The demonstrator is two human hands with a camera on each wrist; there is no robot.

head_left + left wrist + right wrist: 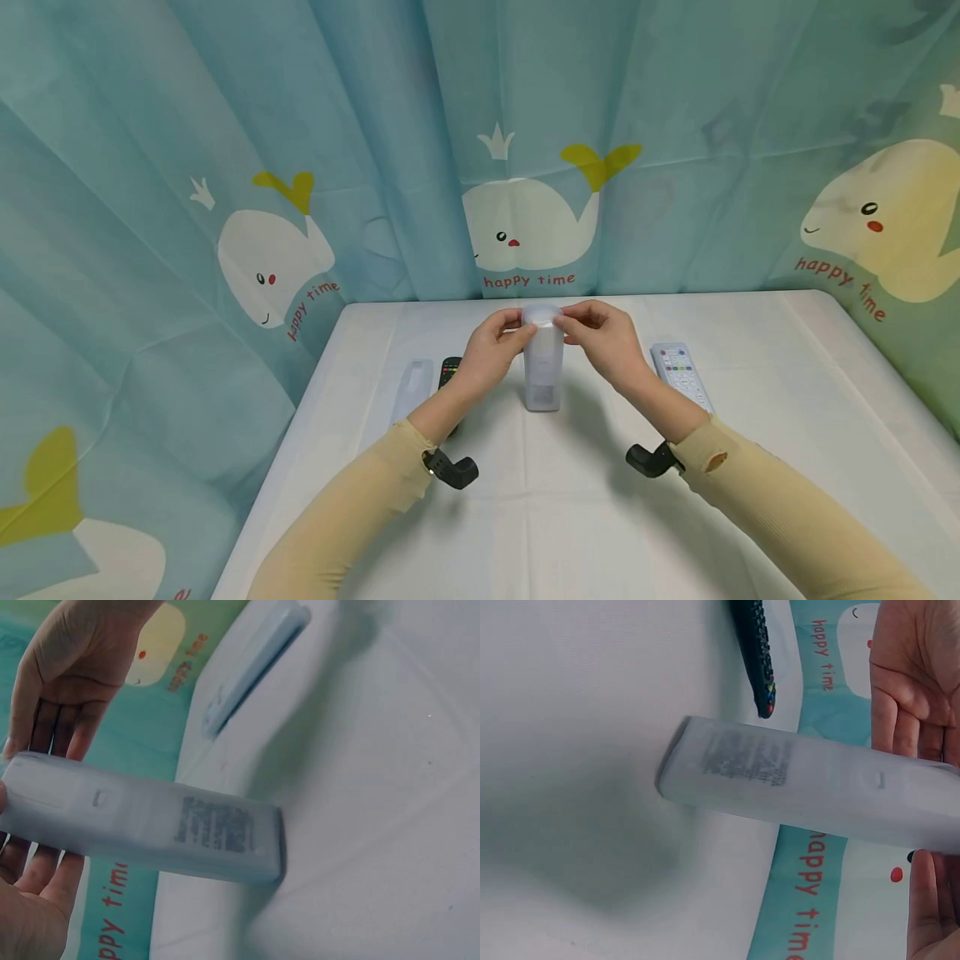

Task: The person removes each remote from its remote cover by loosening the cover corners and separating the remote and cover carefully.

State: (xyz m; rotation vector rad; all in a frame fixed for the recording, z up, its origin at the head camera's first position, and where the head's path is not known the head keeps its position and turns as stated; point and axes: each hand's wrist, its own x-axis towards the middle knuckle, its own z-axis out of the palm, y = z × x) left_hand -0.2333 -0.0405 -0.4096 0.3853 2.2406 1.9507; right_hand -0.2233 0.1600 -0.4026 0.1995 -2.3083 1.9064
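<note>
A long, whitish remote control in a cloudy, see-through plastic sleeve [543,371] is held over the white cloth-covered surface [525,517], its labelled back facing the wearer. The left hand [487,346] pinches one side of its upper end between thumb and fingers, and the right hand [606,343] pinches the other side, both closed only as far as the sleeve's edge allows. The step in hand looks like working the sleeve's end around the remote; the next move seems to call for an even two-sided grip, so that the thin film neither slips nor bunches. To the left lie a pale, translucent, elongated item [414,387] and a slim black remote with coloured buttons [451,369], partly covered by the left arm; to the right, a white button remote [677,371] is partly hidden by the right forearm. Both wrist views cut off the gripped end, the label is unreadable, and whether the lower end touches the surface cannot be told.
</note>
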